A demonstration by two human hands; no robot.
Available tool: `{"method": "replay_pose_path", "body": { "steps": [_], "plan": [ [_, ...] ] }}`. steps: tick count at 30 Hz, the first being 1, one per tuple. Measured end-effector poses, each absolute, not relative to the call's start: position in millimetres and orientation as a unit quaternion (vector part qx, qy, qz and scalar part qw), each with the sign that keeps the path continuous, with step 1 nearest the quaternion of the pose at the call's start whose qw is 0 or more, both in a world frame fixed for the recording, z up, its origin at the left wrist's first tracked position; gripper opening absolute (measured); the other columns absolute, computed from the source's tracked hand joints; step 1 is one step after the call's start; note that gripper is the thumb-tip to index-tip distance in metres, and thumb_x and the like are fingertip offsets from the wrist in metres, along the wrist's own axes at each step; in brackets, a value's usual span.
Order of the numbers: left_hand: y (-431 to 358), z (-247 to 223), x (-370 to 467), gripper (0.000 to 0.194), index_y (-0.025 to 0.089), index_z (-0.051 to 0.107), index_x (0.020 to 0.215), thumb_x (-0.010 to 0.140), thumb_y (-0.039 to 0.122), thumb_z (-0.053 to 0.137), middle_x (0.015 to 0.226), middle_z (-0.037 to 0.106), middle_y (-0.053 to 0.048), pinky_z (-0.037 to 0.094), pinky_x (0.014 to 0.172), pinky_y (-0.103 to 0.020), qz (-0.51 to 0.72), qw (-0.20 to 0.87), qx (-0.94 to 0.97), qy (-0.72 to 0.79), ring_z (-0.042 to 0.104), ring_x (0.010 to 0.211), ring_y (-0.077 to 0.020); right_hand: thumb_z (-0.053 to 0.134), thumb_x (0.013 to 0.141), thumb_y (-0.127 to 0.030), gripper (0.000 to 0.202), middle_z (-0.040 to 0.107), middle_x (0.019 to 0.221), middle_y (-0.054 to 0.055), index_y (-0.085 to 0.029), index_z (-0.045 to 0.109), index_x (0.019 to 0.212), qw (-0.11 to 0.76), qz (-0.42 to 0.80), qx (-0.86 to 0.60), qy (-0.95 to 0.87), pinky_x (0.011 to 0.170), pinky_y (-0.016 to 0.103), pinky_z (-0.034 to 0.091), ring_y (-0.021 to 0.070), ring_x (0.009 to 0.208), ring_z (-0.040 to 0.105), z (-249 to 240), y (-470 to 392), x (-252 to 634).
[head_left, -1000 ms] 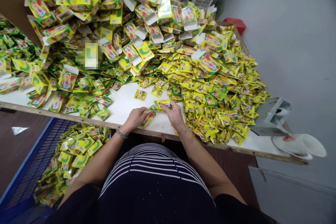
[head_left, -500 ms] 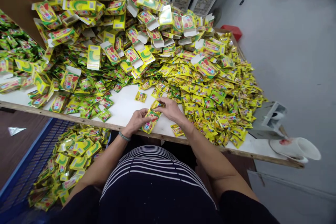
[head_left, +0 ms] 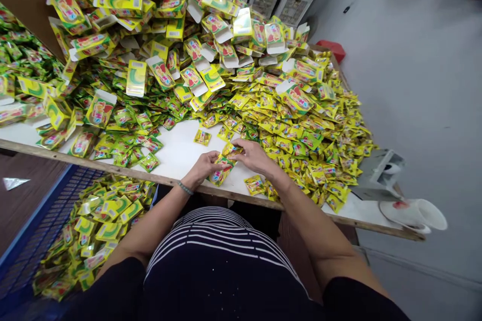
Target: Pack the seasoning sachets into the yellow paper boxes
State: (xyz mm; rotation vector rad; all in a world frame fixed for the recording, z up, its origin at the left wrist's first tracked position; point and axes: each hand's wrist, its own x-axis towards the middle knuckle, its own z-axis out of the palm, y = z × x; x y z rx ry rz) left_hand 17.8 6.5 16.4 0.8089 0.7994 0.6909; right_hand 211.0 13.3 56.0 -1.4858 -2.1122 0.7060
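Observation:
My left hand [head_left: 205, 166] is closed around a small yellow-green printed box [head_left: 221, 172], held tilted just above the front edge of the white table [head_left: 176, 148]. A yellow sachet [head_left: 231, 150] is pinched in my right hand [head_left: 251, 156], right at the upper end of that box. Whether part of the sachet is inside the box, I cannot tell. Loose yellow sachets lie near my hands: one [head_left: 202, 137] behind them and another [head_left: 255, 185] by the table edge below my right wrist.
A large heap of open boxes [head_left: 161, 72] covers the back. Yellow sachets [head_left: 301, 135] pile up at right, green ones [head_left: 130, 145] at left. A blue crate [head_left: 41, 225] of filled-looking boxes stands below left. A tape dispenser [head_left: 378, 175] and white cup [head_left: 417, 214] stand at the right end.
Both hands have shifted slightly right and up with the box and the sachet. My grip on each looks the same, and the camera view has moved a little.

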Motion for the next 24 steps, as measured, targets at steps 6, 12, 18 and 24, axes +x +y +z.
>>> {"method": "replay_pose_path", "body": {
  "steps": [6,12,18,24],
  "plan": [
    [-3.1,10.4,17.7,0.055,0.013,0.059,0.085,0.044,0.027,0.094,0.073,0.069,0.002,0.048,0.063,-0.023,0.328,0.791,0.35,0.378,0.062,0.062,-0.0104,0.062,0.08,-0.01,0.023,0.073,0.094,0.008,-0.018,0.068,0.101,0.115,0.216,-0.556,-0.795,0.075,0.028,0.044,0.0213,0.085,0.066,62.6,5.7,197.0],
    [-3.9,10.4,16.6,0.054,0.014,0.058,0.086,0.048,0.029,0.093,0.078,0.071,0.001,0.049,0.066,-0.025,0.347,0.787,0.343,0.378,0.064,0.064,-0.0109,0.067,0.085,-0.03,0.026,0.073,0.098,0.005,-0.021,0.067,0.109,0.191,0.323,-0.511,-0.773,0.077,0.03,0.046,0.0193,0.086,0.065,68.8,12.9,205.8],
    [-11.1,5.5,14.7,0.054,0.014,0.059,0.088,0.049,0.029,0.092,0.079,0.072,0.002,0.05,0.069,-0.025,0.366,0.783,0.33,0.379,0.065,0.066,-0.0116,0.074,0.08,-0.028,0.008,0.069,0.085,0.005,-0.021,0.071,0.08,0.238,0.236,-0.529,-0.779,0.079,0.035,0.044,0.0217,0.085,0.059,51.8,18.0,206.7],
    [-10.1,0.5,6.8,0.056,0.013,0.059,0.088,0.046,0.027,0.094,0.078,0.073,0.001,0.052,0.071,-0.026,0.367,0.795,0.299,0.379,0.067,0.068,-0.0121,0.079,0.077,-0.04,0.021,0.065,0.1,0.007,-0.021,0.072,0.082,0.251,0.221,-0.499,-0.8,0.088,0.04,0.041,0.0251,0.097,0.054,50.2,21.6,208.4]
  ]
}}
